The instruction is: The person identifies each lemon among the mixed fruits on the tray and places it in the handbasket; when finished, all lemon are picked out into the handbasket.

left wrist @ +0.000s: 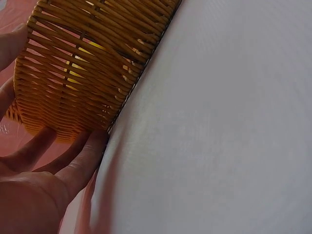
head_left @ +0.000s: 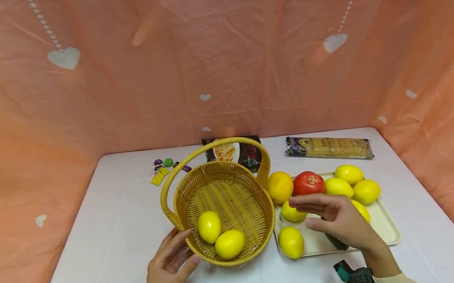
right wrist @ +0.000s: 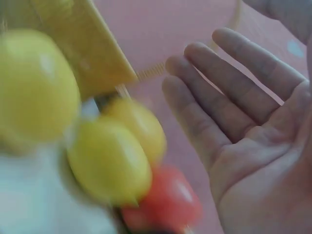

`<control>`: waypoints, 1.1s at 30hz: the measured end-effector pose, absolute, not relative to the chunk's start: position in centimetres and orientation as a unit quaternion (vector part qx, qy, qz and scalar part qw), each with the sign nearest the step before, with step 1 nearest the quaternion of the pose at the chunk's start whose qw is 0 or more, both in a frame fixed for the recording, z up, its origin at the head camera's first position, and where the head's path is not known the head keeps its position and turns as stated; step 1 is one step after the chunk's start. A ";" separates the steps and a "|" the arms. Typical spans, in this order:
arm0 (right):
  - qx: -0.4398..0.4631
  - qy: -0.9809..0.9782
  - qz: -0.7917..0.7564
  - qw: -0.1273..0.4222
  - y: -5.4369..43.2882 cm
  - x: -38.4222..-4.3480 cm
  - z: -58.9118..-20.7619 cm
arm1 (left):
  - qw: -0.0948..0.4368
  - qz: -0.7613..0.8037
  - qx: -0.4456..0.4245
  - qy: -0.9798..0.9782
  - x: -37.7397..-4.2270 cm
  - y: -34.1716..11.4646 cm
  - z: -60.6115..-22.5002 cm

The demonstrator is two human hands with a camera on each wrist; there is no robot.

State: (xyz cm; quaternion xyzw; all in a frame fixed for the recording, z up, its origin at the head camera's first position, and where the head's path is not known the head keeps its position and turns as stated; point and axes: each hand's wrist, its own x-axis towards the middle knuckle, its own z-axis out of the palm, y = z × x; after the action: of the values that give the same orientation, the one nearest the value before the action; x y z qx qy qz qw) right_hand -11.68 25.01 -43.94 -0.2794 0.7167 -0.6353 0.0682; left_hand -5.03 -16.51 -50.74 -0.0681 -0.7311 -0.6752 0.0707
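Observation:
A woven yellow-brown basket (head_left: 236,195) with a tall hoop handle stands on the table, two lemons (head_left: 230,244) lying inside it. Against its outer left front side rest the spread fingers of my left hand (head_left: 166,277); the left wrist view shows fingertips (left wrist: 95,144) on the wicker wall (left wrist: 73,92). My right hand (head_left: 346,221) hovers over the cream tray (head_left: 388,229), fingers extended, palm bare in the right wrist view. On the tray are several lemons (head_left: 291,242), a red tomato-like fruit (head_left: 308,183) and an orange-yellow fruit (head_left: 280,187). A dark green thing (head_left: 336,242) is partly hidden beneath that hand.
Behind the basket lies a black food packet (head_left: 250,157). A long clear pack of noodles (head_left: 331,147) is at the back right. Lollipops (head_left: 168,162) and a small yellow packet (head_left: 159,176) lie at the back left. An orange curtain (head_left: 214,63) surrounds the white table (head_left: 104,242).

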 end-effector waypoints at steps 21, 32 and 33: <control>-0.033 0.894 -0.447 -0.020 39.3 -4.8 -44.6 | 0.069 -0.674 -0.064 -0.733 -5.0 -16.6 -50.8; 0.027 0.897 -0.441 0.005 38.0 -6.6 -47.2 | 0.068 -0.674 -0.063 -0.733 -5.0 -16.6 -50.8; 0.031 0.897 -0.440 0.010 37.8 -6.8 -47.3 | 0.068 -0.674 -0.063 -0.733 -5.0 -16.6 -50.8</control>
State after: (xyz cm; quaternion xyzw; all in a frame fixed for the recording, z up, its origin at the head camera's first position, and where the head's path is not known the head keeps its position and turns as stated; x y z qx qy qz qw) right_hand -6.77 37.78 -47.32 0.0307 0.8974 -0.4399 0.0099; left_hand -5.04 -16.57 -50.81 -0.0633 -0.7325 -0.6743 0.0683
